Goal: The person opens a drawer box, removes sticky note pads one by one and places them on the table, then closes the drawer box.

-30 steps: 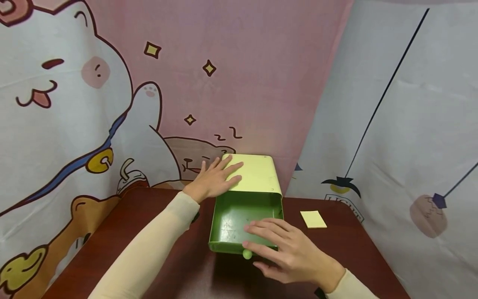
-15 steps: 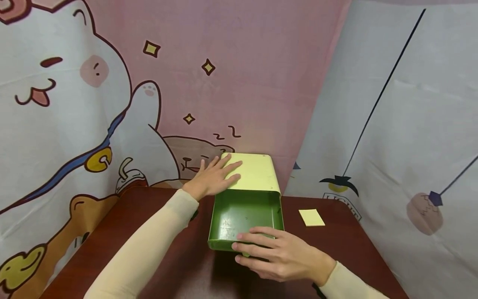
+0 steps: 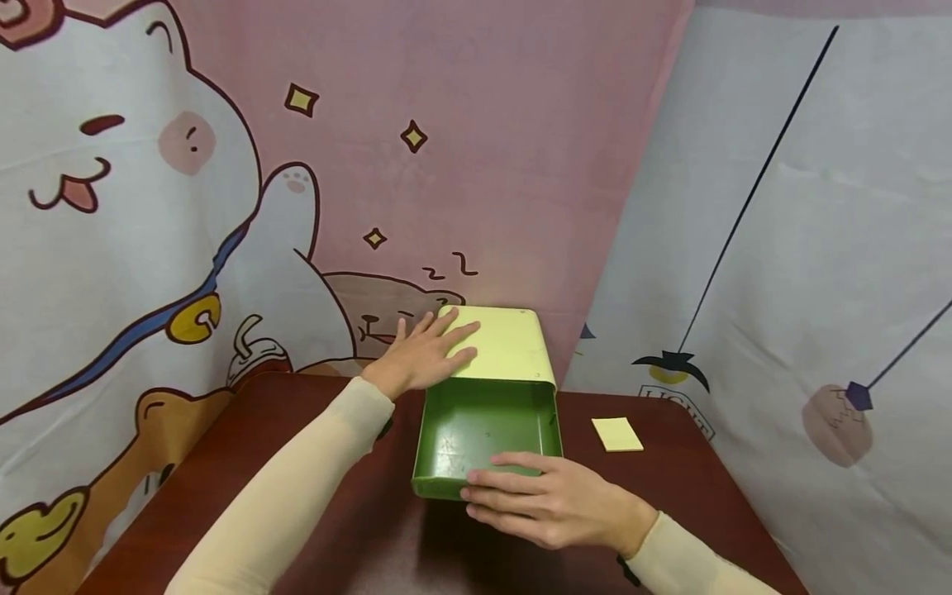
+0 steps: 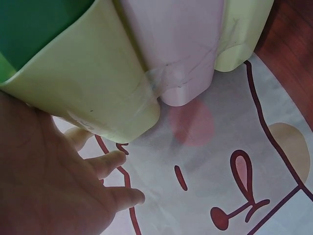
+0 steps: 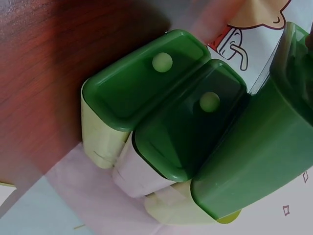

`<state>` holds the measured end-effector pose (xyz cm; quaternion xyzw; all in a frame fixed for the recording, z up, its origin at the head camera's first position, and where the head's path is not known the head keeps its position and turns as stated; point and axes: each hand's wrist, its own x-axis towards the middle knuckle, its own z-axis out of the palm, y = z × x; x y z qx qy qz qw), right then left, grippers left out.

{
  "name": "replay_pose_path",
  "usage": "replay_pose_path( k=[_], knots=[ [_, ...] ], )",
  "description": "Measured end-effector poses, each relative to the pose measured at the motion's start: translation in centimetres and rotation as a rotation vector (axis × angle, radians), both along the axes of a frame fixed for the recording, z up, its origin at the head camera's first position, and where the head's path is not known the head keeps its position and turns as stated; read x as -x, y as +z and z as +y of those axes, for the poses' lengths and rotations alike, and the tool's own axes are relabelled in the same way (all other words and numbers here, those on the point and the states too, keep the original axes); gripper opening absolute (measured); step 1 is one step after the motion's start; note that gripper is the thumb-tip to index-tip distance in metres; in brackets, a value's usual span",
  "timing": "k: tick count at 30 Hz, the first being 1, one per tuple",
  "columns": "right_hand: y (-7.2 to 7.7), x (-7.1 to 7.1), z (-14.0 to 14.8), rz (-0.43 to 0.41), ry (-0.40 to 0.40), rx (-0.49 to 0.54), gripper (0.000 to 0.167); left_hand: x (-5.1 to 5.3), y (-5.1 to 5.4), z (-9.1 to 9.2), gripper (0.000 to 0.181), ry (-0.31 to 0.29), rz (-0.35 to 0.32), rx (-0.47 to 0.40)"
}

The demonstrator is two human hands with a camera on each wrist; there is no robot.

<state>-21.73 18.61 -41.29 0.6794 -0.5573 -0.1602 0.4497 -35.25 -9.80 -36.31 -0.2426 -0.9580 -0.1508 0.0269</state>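
Observation:
A small drawer unit (image 3: 513, 343) with a pale yellow top stands at the back of the table, its green top drawer (image 3: 483, 430) pulled far out. Nothing lies on the visible part of the drawer's floor. My left hand (image 3: 422, 355) rests with spread fingers on the unit's top, at its left side; the left wrist view shows its palm side beside the yellow casing (image 4: 93, 83). My right hand (image 3: 554, 500) is at the drawer's front edge, fingers fairly straight across the front panel. It hides the drawer's knob. In the right wrist view, two lower green drawers (image 5: 146, 81) with round knobs are closed.
A pad of pale yellow sticky notes (image 3: 617, 435) lies on the dark red-brown table (image 3: 669, 487), to the right of the unit. Behind everything hangs a pink and white cartoon cloth (image 3: 521, 165), close to the unit's back.
My right hand has moved left and closer onto the drawer's front panel, covering the knob that showed earlier. The left hand and the pulled-out drawer look nearly the same.

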Motion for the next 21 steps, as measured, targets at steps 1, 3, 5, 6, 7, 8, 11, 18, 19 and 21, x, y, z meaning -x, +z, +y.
replay_pose_path(
  k=[1, 3, 5, 6, 7, 8, 11, 18, 19, 21],
  knots=[
    [-0.02, 0.07, -0.02, 0.010, 0.005, 0.002, 0.038, 0.00, 0.02, 0.03, 0.071, -0.001, -0.001, -0.002],
    [-0.05, 0.20, -0.09, 0.021, 0.016, 0.008, 0.038, -0.05, 0.10, 0.06, 0.072, -0.002, -0.003, -0.005],
    [-0.02, 0.29, -0.20, 0.032, 0.027, 0.014, 0.037, -0.08, 0.14, 0.08, 0.072, 0.002, -0.003, -0.005],
    [-0.02, 0.31, -0.24, 0.038, 0.031, 0.016, 0.037, -0.08, 0.15, 0.09, 0.072, 0.003, -0.004, -0.004],
    [0.03, 0.33, -0.28, 0.042, 0.034, 0.017, 0.037, -0.11, 0.18, 0.07, 0.071, 0.004, -0.002, -0.004],
    [0.06, 0.36, -0.30, 0.045, 0.036, 0.019, 0.037, -0.11, 0.18, 0.07, 0.071, 0.005, -0.001, -0.002],
    [0.15, 0.39, -0.27, 0.053, 0.040, 0.020, 0.038, -0.06, 0.14, 0.09, 0.071, 0.003, -0.001, 0.001],
    [0.47, 0.48, -0.16, 0.064, 0.029, 0.044, 0.037, -0.03, 0.13, 0.10, 0.071, 0.003, -0.005, -0.008],
    [0.51, 0.49, -0.18, 0.064, 0.025, 0.050, 0.037, -0.05, 0.13, 0.09, 0.070, 0.003, -0.004, -0.007],
    [0.56, 0.56, -0.21, 0.057, 0.022, 0.060, 0.037, -0.06, 0.14, 0.08, 0.070, 0.004, -0.005, -0.008]
  ],
)
